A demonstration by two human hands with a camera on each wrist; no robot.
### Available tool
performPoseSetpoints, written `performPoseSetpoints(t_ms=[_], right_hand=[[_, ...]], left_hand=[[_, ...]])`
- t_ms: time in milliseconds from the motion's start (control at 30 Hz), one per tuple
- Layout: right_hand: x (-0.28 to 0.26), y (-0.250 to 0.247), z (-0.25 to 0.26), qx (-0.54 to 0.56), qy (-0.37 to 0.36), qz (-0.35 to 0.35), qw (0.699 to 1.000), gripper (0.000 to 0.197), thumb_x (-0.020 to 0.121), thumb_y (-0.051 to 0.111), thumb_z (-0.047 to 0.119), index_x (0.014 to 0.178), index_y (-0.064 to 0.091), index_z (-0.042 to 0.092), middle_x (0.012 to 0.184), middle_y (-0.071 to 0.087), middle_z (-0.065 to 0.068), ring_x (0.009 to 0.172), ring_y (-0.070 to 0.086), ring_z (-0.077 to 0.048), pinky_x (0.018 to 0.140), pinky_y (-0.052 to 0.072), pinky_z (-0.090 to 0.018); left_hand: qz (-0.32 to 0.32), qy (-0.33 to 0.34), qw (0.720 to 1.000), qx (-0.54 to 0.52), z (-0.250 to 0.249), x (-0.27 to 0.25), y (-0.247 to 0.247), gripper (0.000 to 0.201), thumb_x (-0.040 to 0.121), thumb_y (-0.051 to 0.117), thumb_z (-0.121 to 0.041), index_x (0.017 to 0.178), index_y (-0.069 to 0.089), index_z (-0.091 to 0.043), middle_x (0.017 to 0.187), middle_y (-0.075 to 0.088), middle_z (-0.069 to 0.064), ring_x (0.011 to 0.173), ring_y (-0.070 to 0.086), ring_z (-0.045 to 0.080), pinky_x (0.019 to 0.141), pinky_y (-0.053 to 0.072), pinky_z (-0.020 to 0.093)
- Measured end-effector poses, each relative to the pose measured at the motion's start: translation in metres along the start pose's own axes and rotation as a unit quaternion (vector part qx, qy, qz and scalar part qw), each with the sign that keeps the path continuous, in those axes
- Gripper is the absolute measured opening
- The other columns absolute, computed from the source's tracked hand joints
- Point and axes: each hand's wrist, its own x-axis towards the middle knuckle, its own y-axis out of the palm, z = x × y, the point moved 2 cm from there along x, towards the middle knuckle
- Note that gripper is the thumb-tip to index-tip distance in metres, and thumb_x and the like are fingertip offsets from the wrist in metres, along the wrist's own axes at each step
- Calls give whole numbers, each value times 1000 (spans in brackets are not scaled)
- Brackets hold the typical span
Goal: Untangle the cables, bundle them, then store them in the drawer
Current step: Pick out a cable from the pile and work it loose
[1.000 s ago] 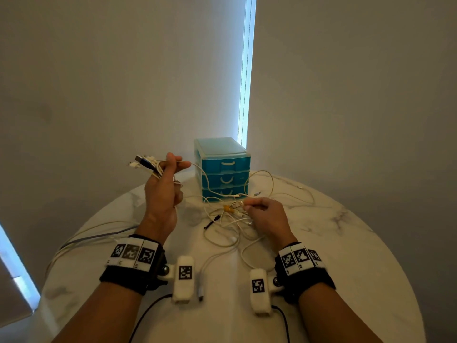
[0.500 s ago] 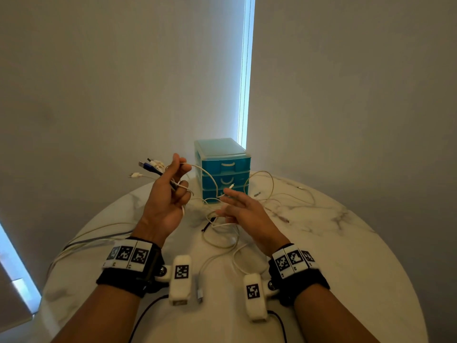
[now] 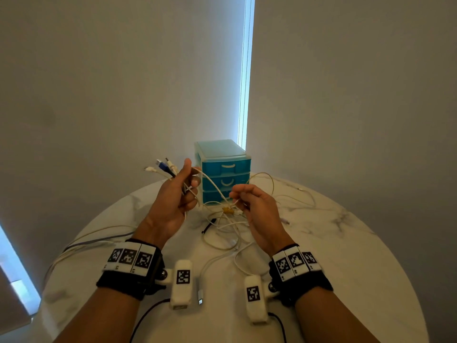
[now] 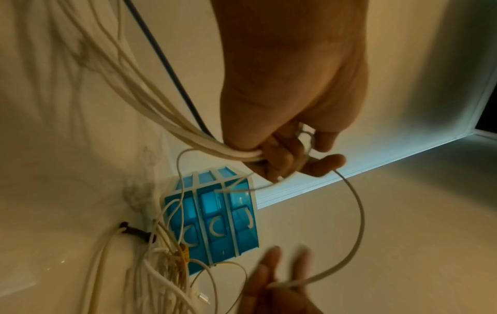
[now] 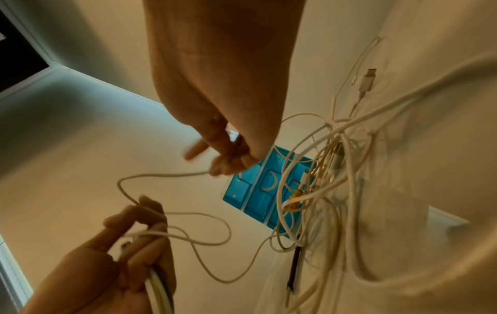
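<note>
1. Head view: the left hand (image 3: 173, 204) is raised above the round table (image 3: 346, 256), its fingers curled round a bunch of cables (image 3: 170, 173) whose plugs stick out past the thumb. One white cable (image 3: 212, 184) runs from it across to the right hand (image 3: 257, 206), which pinches it between thumb and fingertips. A loose tangle (image 3: 227, 226) of cables lies on the table between the hands, just in front of the blue drawer unit (image 3: 223, 169), whose three drawers are all closed.

2. Left wrist view: the left hand (image 4: 293, 102) grips several white cables and a dark one; a single cable (image 4: 355, 214) arcs down to the blurred right hand (image 4: 279, 284).

3. Right wrist view: the right hand (image 5: 223, 106) pinches the white cable (image 5: 161, 176); the left hand (image 5: 129, 250) holds the bunch, with the tangle (image 5: 322, 170) beside the drawer unit (image 5: 258, 195).
</note>
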Motion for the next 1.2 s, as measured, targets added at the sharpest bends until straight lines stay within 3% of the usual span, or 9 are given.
performPoseSetpoints(t_ms=[200,367,467,567,667,833,933,1033,1200], right_hand=[[-14,22,-11,-192,41,167,966,57,92,67,-7,139,68,25,124,77,-3,116,72,-17,99,62,-34],[-13,30,-16,-262,-51,201,943,24,93,79,4,116,78,11,107,82,-6,100,78,-21,95,63,-36],[-12,24,-12,-173,-33,110,978,12,102,70,5,113,76,5,97,83,-11,86,79,-16,78,63,-30],[-12,15,1,-61,-23,56,996,20,107,66,13,124,71,4,104,81,-12,94,78,-20,80,63,-31],[-14,15,11,-11,-36,66,997,28,106,65,15,134,67,9,121,79,-9,106,76,-24,89,63,-37],[-20,18,26,197,38,112,973,43,104,53,2,146,62,7,126,74,-12,100,72,-20,78,59,-27],[-21,16,33,238,53,120,962,37,106,55,15,139,65,5,114,74,-8,93,71,-16,75,60,-23],[-17,12,37,277,38,101,955,23,106,56,20,119,70,7,92,67,-4,77,66,-11,69,59,-20],[-13,-6,43,275,57,133,950,29,109,44,13,103,72,7,65,44,4,48,41,-9,46,31,-20]], left_hand=[[125,-28,987,95,-11,-18,24,50,109,43,-56,100,73,-16,61,25,-4,50,16,9,45,14,26],[141,-22,975,171,-12,-26,36,55,107,44,-56,109,75,-10,65,36,1,49,26,10,43,24,21],[97,12,985,144,-16,-21,30,61,105,47,-59,121,75,-7,75,56,1,45,29,7,41,22,21],[42,43,991,118,-21,-16,20,54,106,49,-57,124,76,-14,91,68,-1,47,27,6,41,22,19],[16,48,992,112,-20,-14,16,49,106,51,-54,121,76,-14,94,72,-3,49,26,7,44,21,20],[-22,49,991,119,-12,-10,12,38,100,64,-52,102,77,-17,90,56,5,52,26,8,48,20,24],[-33,36,989,139,-9,-9,8,40,96,68,-54,104,76,-15,89,45,10,53,26,9,48,22,24],[-44,16,992,120,-7,-7,6,36,97,71,-48,104,76,-14,81,55,1,51,26,7,46,22,21],[-45,-10,999,-19,-11,0,-13,24,103,66,-34,114,72,-15,100,73,-3,42,24,4,39,20,17]])
